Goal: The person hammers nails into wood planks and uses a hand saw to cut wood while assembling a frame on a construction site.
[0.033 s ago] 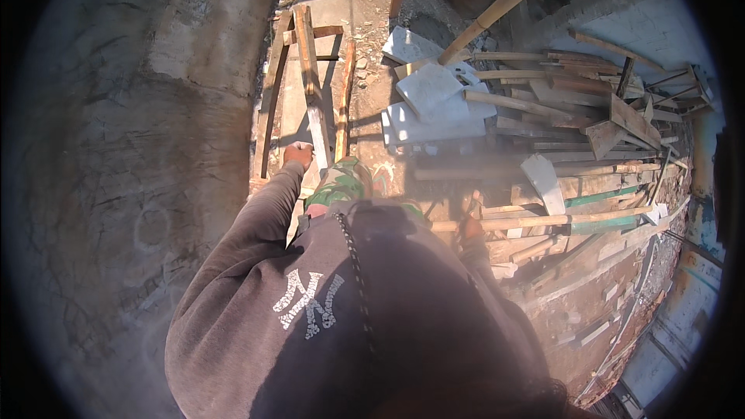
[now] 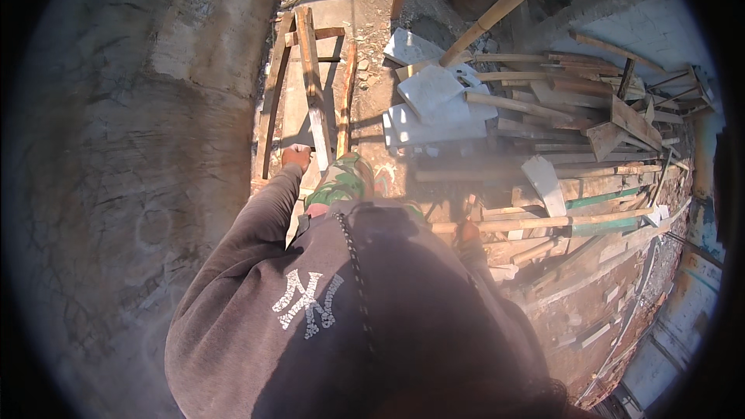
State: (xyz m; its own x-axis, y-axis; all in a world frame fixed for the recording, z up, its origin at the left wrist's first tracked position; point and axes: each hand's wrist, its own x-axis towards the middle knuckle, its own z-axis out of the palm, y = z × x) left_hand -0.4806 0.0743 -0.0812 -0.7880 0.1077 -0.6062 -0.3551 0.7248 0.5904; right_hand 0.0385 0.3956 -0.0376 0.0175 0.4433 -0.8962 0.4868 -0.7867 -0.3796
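Underfoot dirt (image 2: 375,93), stained wall (image 2: 202,147), wooden beams (image 2: 308,62)

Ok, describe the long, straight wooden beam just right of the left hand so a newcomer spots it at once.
From the broad grey-brown surface filling the picture's left side, move right to the sunlit brown ground. Three long wooden pieces lie there; the straight wooden beam is the middle one, beside the bare left hand. Unlike its neighbours, its near stretch looks whitish.

A white monogram of large interlocking letters (image 2: 308,304) is showing near, left of the middle, on the dark sweatshirt (image 2: 225,318), its strokes looking speckled.
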